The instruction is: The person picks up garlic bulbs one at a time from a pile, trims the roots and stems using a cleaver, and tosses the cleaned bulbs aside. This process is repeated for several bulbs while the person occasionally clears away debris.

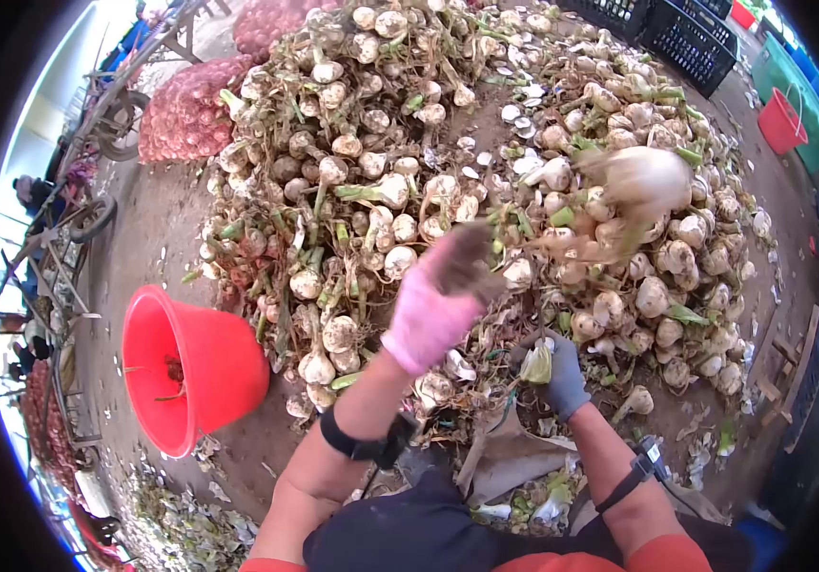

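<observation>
**Head view: two gloved hands over a garlic heap**

Fingers [471, 255] of the left hand [438, 303], in a pink knit glove with soiled dark tips, are loosely spread and blurred, holding nothing I can make out. The right hand [562, 377], in a grey glove, pinches a pale green leafy scrap [537, 363]. A blurred garlic bulb [646, 179] appears airborne above the heap [409, 162], well apart from both hands. Bulbs: round, papery white, dirt-streaked, with green stalk stubs. Red plastic bucket [195, 367], smooth, tipped on its side on the dirt floor [143, 238].

Risk, as I judge it: the flying bulb may roll off the pile; loose papery skins make slippery grips.
</observation>
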A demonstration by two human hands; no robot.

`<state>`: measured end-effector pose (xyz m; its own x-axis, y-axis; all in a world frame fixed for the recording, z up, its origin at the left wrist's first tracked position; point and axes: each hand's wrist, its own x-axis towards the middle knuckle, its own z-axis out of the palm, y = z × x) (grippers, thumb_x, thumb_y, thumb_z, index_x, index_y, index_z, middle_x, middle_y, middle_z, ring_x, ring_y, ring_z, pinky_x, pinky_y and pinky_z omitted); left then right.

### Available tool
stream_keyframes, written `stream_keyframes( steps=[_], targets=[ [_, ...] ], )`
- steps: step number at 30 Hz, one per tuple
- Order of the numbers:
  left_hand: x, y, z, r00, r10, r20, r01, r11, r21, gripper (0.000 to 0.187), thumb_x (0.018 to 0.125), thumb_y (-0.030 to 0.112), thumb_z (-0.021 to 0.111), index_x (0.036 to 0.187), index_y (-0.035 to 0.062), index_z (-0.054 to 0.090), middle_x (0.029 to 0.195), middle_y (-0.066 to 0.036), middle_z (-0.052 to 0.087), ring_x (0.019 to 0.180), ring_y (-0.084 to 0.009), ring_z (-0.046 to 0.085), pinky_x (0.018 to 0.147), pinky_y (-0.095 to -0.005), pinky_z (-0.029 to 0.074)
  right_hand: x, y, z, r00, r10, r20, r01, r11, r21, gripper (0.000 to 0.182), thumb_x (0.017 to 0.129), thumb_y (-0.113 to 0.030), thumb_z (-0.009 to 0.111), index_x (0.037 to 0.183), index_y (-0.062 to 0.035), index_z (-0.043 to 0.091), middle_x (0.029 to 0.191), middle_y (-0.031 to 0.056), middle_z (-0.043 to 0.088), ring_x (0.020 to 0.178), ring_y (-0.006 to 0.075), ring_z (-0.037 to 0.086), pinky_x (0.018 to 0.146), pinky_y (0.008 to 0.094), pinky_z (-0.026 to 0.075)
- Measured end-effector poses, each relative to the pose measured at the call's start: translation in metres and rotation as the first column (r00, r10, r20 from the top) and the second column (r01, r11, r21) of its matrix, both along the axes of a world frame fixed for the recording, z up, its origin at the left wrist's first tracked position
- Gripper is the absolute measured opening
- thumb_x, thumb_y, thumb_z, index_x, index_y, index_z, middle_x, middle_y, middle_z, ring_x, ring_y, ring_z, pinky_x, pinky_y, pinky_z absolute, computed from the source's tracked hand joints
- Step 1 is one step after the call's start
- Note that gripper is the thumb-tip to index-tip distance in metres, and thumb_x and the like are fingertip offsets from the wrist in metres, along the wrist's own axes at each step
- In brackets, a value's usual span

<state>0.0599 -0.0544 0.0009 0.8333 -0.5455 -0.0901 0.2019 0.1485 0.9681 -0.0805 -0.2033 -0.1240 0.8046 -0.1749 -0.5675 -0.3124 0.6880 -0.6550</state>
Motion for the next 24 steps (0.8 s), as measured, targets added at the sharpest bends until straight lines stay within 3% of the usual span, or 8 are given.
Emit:
stream_keyframes(
  steps=[1,3,8,14,16,20,21,24],
  targets=[
    [0.018,0.006,-0.012,0.992,0.111,0.054,-0.122,0.943,0.311,0.064,0.076,0.008,0.078,0.133,0.0031,0.049,0.129,-0.010,0.055,0.116,-0.0182,0.054,0.101,-0.0305,0.046,0.001,0.001,0.007,0.991,0.129,0.034,-0.111,0.941,-0.319,0.011,0.079,-0.003,0.071,0.085,-0.0042,0.062,0.078,0.0049,0.065,0.069,0.0133,0.062,0.064,0.0254,0.050],
    [0.046,0.033,-0.071,0.811,-0.211,0.546,-0.466,0.332,0.820,0.065,0.072,0.015,0.079,0.131,0.0118,0.052,0.129,-0.015,0.052,0.121,-0.0314,0.050,0.103,-0.0384,0.043,0.003,0.001,0.013,0.963,0.265,-0.045,-0.232,0.736,-0.636,0.016,0.079,-0.006,0.075,0.086,-0.0019,0.061,0.078,0.0010,0.063,0.072,0.0082,0.058,0.067,0.0249,0.049],
    [0.063,0.067,-0.130,0.761,-0.489,0.426,-0.447,0.082,0.891,0.059,0.068,0.007,0.073,0.124,0.0141,0.055,0.125,-0.014,0.050,0.115,-0.0341,0.050,0.096,-0.0408,0.046,-0.003,0.005,0.000,0.963,0.270,0.011,-0.182,0.677,-0.713,0.020,0.077,-0.011,0.076,0.086,-0.0004,0.062,0.073,0.0024,0.063,0.066,0.0091,0.057,0.063,0.0264,0.048],
    [0.006,0.058,-0.082,0.828,-0.136,0.544,-0.374,0.587,0.718,0.067,0.062,0.020,0.084,0.120,0.0044,0.054,0.123,-0.016,0.048,0.117,-0.0267,0.049,0.103,-0.0371,0.040,0.005,0.005,0.035,0.960,0.280,-0.026,-0.216,0.672,-0.708,0.017,0.077,-0.013,0.076,0.083,-0.0026,0.064,0.069,0.0034,0.063,0.063,0.0098,0.055,0.060,0.0282,0.047],
    [-0.007,0.059,-0.072,0.983,0.111,0.148,-0.163,0.897,0.412,0.066,0.065,0.016,0.083,0.120,0.0029,0.049,0.117,-0.012,0.053,0.111,-0.0196,0.052,0.098,-0.0321,0.043,0.008,0.006,0.047,0.947,0.319,-0.037,-0.245,0.644,-0.725,0.018,0.078,-0.014,0.075,0.086,-0.0025,0.064,0.069,0.0054,0.064,0.063,0.0115,0.057,0.060,0.0296,0.047],
    [-0.034,0.052,-0.032,0.964,0.140,-0.226,-0.115,0.986,0.120,0.066,0.071,0.011,0.081,0.124,0.0040,0.041,0.099,-0.005,0.059,0.087,-0.0132,0.060,0.074,-0.0255,0.052,0.012,0.016,0.092,0.891,0.453,-0.033,-0.258,0.445,-0.857,0.018,0.078,-0.016,0.071,0.092,-0.0061,0.064,0.073,0.0144,0.064,0.067,0.0289,0.065,0.062,0.0368,0.050],
    [-0.035,0.055,-0.030,0.994,0.064,0.084,-0.081,0.972,0.219,0.063,0.074,0.010,0.081,0.122,0.0048,0.041,0.097,-0.004,0.059,0.085,-0.0111,0.060,0.071,-0.0250,0.053,0.012,0.018,0.098,0.859,0.511,-0.035,-0.237,0.335,-0.912,0.019,0.076,-0.015,0.070,0.092,-0.0080,0.064,0.074,0.0150,0.064,0.069,0.0322,0.064,0.062,0.0392,0.050],
    [-0.041,0.051,-0.035,0.993,0.024,0.117,-0.052,0.968,0.246,0.065,0.073,0.010,0.082,0.122,0.0050,0.041,0.098,-0.004,0.060,0.087,-0.0104,0.060,0.072,-0.0254,0.053,0.013,0.020,0.111,0.804,0.590,-0.070,-0.224,0.192,-0.956,0.025,0.070,-0.012,0.066,0.094,-0.0120,0.063,0.077,0.0153,0.064,0.074,0.0368,0.064,0.063,0.0445,0.050]
  ],
)
